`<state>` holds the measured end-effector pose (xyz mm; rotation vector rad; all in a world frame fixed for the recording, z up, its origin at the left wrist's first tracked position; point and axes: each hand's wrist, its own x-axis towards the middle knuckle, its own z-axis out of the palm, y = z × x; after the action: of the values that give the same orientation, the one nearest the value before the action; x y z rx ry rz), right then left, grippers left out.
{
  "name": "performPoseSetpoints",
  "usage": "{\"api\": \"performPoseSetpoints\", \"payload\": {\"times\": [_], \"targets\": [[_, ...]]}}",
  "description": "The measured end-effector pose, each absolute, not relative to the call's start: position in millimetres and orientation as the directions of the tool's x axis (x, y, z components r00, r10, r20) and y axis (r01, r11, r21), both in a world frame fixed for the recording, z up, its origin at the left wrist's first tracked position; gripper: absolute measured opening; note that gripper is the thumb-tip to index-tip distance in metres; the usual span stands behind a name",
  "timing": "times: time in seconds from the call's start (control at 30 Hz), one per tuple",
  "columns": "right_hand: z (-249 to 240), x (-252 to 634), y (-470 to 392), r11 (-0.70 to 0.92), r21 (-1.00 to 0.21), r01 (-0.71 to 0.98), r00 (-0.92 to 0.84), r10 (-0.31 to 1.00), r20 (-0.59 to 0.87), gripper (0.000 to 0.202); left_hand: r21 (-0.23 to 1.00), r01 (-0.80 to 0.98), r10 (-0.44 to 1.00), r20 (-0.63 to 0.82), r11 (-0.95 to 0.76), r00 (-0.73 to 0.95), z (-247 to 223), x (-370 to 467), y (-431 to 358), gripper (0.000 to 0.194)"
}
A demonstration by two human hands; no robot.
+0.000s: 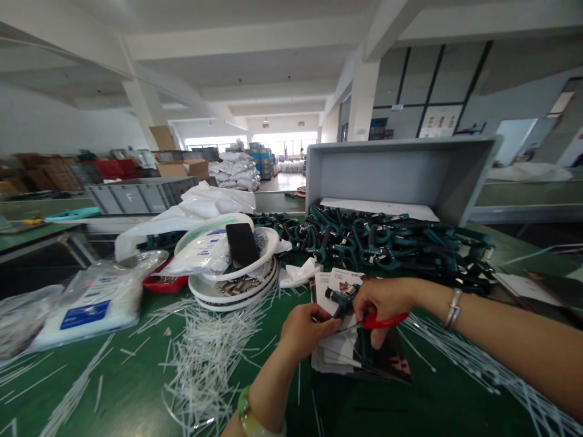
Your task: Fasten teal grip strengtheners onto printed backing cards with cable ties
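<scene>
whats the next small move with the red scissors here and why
Probably close the red scissors to snip the white tie. The right hand holds them at the dark green gripper tool on its printed card, which the left hand pinches steady. Cut white tie ends already litter the green table.

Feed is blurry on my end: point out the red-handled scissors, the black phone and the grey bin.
red-handled scissors (385,320), head view, on the red handle in the right hand.
black phone (242,244), head view, middle of its dark screen.
grey bin (396,170), head view, on its bare inner wall.
</scene>
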<state>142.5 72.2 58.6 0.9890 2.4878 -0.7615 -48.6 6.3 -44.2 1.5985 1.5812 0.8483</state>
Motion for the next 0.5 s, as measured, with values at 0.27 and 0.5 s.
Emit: {"api": "performPoseSetpoints", "payload": {"times": [0.27, 0.5], "targets": [[63.4, 150.7, 60.8, 0.518, -0.561, 0.645, -0.764, 0.445, -0.467, 0.046, 0.847, 0.532, 0.999, -0.034, 0.009, 0.036, -42.3, -47.6, 4.3, 0.036], [51.1, 248.7, 74.8, 0.307, -0.462, 0.832, -0.478, 0.820, -0.316, 0.050, 0.753, 0.634, 0.983, 0.170, -0.177, 0.072, -39.1, -49.1, -9.3, 0.033]]}}
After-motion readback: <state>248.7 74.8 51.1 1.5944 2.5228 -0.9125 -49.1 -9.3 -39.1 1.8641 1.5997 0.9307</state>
